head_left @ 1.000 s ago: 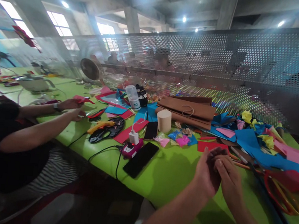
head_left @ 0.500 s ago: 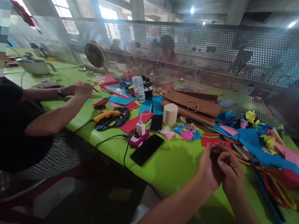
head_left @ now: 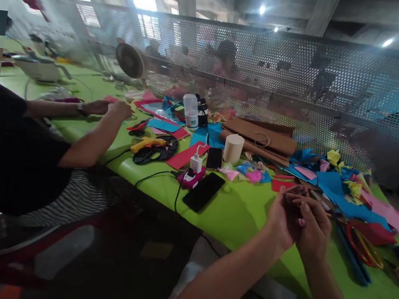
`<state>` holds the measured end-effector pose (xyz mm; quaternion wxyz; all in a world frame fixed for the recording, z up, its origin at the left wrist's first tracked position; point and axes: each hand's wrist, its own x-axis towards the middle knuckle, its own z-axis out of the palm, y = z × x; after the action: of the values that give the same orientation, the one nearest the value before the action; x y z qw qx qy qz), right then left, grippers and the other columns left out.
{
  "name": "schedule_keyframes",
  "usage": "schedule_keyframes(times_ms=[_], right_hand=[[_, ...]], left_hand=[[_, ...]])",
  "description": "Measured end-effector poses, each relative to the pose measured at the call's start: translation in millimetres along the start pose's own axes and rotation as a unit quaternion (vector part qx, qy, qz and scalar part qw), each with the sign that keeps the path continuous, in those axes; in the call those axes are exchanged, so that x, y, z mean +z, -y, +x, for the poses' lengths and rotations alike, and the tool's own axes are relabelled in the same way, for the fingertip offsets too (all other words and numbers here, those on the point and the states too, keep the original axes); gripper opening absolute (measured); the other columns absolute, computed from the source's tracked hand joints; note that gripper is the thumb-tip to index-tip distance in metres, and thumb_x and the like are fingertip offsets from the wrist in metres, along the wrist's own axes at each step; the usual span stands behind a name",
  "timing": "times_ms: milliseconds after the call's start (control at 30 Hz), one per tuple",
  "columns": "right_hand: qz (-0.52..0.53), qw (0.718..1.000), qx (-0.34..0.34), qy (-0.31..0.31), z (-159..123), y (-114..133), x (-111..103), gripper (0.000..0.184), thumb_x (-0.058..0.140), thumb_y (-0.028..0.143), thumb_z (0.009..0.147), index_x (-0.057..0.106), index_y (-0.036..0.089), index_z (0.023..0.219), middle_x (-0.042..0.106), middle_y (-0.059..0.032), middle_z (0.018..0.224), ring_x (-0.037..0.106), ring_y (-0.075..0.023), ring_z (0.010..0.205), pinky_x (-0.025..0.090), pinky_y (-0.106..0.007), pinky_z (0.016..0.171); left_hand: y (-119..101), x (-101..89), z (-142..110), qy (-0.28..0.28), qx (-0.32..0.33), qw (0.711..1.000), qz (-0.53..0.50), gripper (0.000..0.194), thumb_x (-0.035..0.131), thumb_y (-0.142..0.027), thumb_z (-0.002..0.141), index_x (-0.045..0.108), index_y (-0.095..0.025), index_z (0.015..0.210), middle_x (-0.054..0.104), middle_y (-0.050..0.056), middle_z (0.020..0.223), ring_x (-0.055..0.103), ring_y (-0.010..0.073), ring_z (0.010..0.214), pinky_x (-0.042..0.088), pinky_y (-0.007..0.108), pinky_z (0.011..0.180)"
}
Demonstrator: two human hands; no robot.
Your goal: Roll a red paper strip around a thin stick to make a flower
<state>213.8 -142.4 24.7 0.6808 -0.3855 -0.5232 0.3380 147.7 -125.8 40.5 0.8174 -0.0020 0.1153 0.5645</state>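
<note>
My left hand (head_left: 281, 218) and my right hand (head_left: 315, 229) are pressed together above the green table (head_left: 241, 220), fingers curled and pinched. A small pink piece (head_left: 301, 222) shows between the fingers of both hands. Just beyond them lie red paper (head_left: 282, 185), pink and blue scraps (head_left: 252, 174) and a sheet of blue paper (head_left: 340, 190). Large red-handled scissors (head_left: 364, 242) lie to the right of my right hand.
A black phone (head_left: 203, 191), a pink power strip with charger (head_left: 192, 175), a second phone (head_left: 215, 157), a cream cylinder (head_left: 233, 148) and brown paper bags (head_left: 262, 137) lie further left. A seated co-worker's hands (head_left: 112, 108) work at far left. A perforated metal screen (head_left: 302, 79) backs the table.
My hands stayed joined and shifted slightly; the pink piece now shows between my fingers. The view has tilted, and the co-worker's hands have drawn together.
</note>
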Motion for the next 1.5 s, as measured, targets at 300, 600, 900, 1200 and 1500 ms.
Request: schedule_keyframes(times_ms=[300,600,900,1200,1500], right_hand=[[0.029,0.999,0.019,-0.018,-4,-12,12,0.023,0.066,0.016,0.078,0.081,0.026,0.093,0.080,-0.0027,0.099,0.072,-0.0238,0.098,0.050,-0.042,0.100],[0.020,0.999,0.017,-0.042,-8,-16,24,0.018,0.072,0.020,0.083,0.078,0.027,0.099,0.079,-0.0025,0.098,0.072,-0.0222,0.093,0.052,-0.038,0.087],[0.021,0.998,0.018,-0.055,-10,-13,30,0.015,0.071,0.025,0.089,0.077,0.029,0.102,0.074,0.0013,0.084,0.068,-0.0173,0.078,0.050,-0.034,0.082],[0.044,0.998,-0.003,-0.044,-4,-7,33,0.028,0.059,0.011,0.074,0.079,0.025,0.088,0.079,-0.0018,0.090,0.072,-0.0230,0.090,0.052,-0.041,0.093],[0.044,0.998,-0.045,-0.001,-8,3,41,0.027,0.060,0.031,0.096,0.076,0.026,0.116,0.078,-0.0054,0.114,0.071,-0.0276,0.111,0.047,-0.052,0.107]], left_hand=[[-12,-5.6,-3,0.011,-0.001,0.999,-0.045,0.035,0.050,-0.038,0.103,0.075,-0.017,0.092,0.073,0.007,0.105,0.068,0.0143,0.102,0.052,0.021,0.093],[-21,-9.1,1,-0.011,-0.013,0.999,-0.046,0.035,0.051,-0.041,0.102,0.075,-0.017,0.094,0.074,0.007,0.107,0.069,0.0154,0.099,0.052,0.023,0.092],[-26,-7.7,-1,-0.004,-0.015,0.999,-0.031,0.045,0.044,-0.046,0.106,0.075,-0.016,0.091,0.074,0.008,0.108,0.069,0.0147,0.093,0.053,0.023,0.088],[-29,-6.5,0,0.024,-0.026,0.998,-0.051,0.041,0.048,-0.043,0.104,0.074,-0.015,0.089,0.073,0.008,0.104,0.068,0.0151,0.098,0.053,0.021,0.084],[-26,-4.8,-7,0.043,-0.013,0.999,0.008,0.046,0.040,-0.044,0.107,0.077,-0.017,0.100,0.075,0.007,0.111,0.068,0.0163,0.113,0.052,0.021,0.098]])
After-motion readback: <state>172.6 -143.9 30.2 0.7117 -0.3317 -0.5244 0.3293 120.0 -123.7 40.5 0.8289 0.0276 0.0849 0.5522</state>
